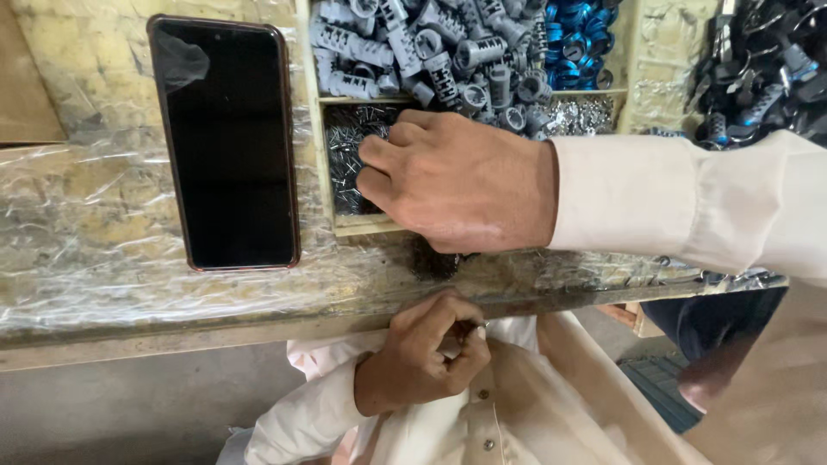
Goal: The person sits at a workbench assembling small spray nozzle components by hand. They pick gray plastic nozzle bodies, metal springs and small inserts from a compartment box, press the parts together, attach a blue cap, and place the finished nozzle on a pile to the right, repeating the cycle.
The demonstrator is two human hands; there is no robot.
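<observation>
My right hand (457, 185) reaches in from the right, in a cream sleeve, and lies over a wooden tray (314, 103). Its fingers curl down into a compartment of small dark metal pins (345, 142); what they grip is hidden. My left hand (422, 349) sits lower, below the bench's front edge and over my cream shirt. Its thumb and fingers are pinched on a small silvery metal piece (479, 326).
The tray also holds grey plastic plugs (431, 52), blue rings (577, 34) and tiny silver bits (581, 114). Black parts (758, 69) lie at the far right. A dark phone (228, 142) rests face up on the film-covered bench (103, 232).
</observation>
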